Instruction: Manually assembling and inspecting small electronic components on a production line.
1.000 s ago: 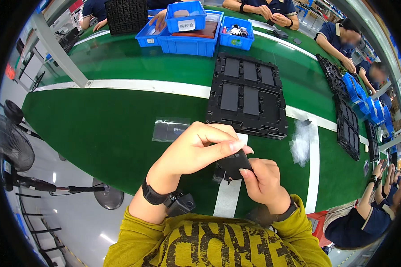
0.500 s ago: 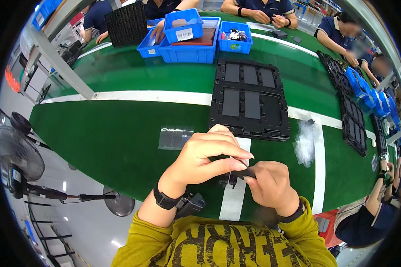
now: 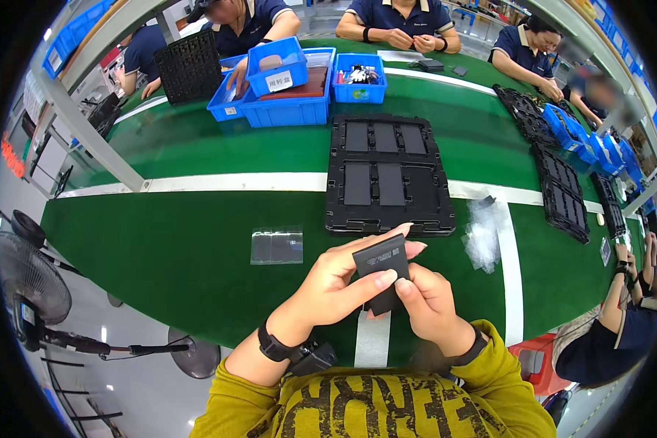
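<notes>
Both my hands hold a flat black rectangular pack (image 3: 387,257), tilted so that its broad face with small pale print shows. My left hand (image 3: 325,288) is closed round its left side, the thumb lying across the face. With thumb and bent fingers, my right hand (image 3: 434,306) grips the lower right edge. Just beyond my fingers lies a black moulded tray (image 3: 416,224). Several dark grey rectangular pieces (image 3: 357,184) sit in its compartments, and the front right compartment holds none. What my fingertips touch behind the pack is hidden.
Clear plastic sleeves (image 3: 276,247) lie left of my hands; a pile of clear film (image 3: 482,241) lies right. Blue bins (image 3: 288,113) stand across the green table (image 3: 160,252). A metal post (image 3: 98,124) rises at left. Co-workers sit around; more black trays (image 3: 562,191) line the right.
The pack has turned from nearly edge-on to showing its broad printed face. My left fingers now spread behind it, with the thumb on its front. The whole view has shifted slightly.
</notes>
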Tool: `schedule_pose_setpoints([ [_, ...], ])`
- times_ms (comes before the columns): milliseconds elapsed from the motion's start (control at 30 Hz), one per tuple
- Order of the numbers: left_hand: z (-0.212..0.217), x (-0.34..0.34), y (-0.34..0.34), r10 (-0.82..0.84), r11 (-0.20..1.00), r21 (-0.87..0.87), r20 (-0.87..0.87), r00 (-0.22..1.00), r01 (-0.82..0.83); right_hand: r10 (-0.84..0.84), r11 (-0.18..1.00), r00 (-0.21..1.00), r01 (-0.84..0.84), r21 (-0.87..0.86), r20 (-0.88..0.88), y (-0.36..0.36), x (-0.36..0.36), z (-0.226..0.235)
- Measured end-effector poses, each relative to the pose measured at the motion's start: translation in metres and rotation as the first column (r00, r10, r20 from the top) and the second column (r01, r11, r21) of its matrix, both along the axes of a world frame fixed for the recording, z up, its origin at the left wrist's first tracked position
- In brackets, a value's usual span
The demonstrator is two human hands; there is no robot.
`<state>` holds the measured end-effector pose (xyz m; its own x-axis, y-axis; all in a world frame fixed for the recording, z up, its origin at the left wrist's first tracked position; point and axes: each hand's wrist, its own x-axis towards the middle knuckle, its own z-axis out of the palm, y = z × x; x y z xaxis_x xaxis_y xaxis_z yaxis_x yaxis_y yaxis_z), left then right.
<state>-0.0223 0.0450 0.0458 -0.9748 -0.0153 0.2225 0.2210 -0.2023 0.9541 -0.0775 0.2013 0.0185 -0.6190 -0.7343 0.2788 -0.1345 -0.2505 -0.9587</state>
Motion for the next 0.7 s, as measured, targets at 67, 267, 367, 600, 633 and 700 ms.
schedule_pose_setpoints([
  [67, 0.003, 0.003, 0.0, -0.037, 0.999, -0.029, -0.022, 0.999, 0.036, -0.01, 1.0, 1.0, 0.01, -0.002, -0.003, -0.001, 0.002, 0.001],
  [267, -0.003, 0.007, 0.004, 0.02, 0.999, -0.037, -0.128, 0.992, -0.025, -0.138, 0.966, 0.87, 0.223, 0.128, -0.474, 0.01, -0.006, 0.03],
  [367, 0.006, 0.013, 0.005, -0.036, 0.992, 0.127, 0.077, 0.996, 0.026, -0.153, 0.887, 0.281, 0.461, -0.007, -0.947, 0.025, -0.024, 0.054],
  [600, 0.014, 0.022, 0.01, -0.092, 0.988, 0.142, 0.215, 0.972, 0.062, 0.035, 0.936, -0.238, 0.349, -0.052, -0.971, 0.021, -0.034, 0.088],
  [633, 0.013, 0.022, 0.011, -0.105, 0.985, 0.155, 0.229, 0.968, 0.07, 0.065, 0.946, -0.284, 0.323, -0.032, -0.957, 0.021, -0.034, 0.088],
  [700, 0.014, 0.023, 0.013, -0.113, 0.983, 0.165, 0.242, 0.964, 0.074, 0.076, 0.954, -0.303, 0.298, -0.019, -0.95, 0.023, -0.035, 0.085],
])
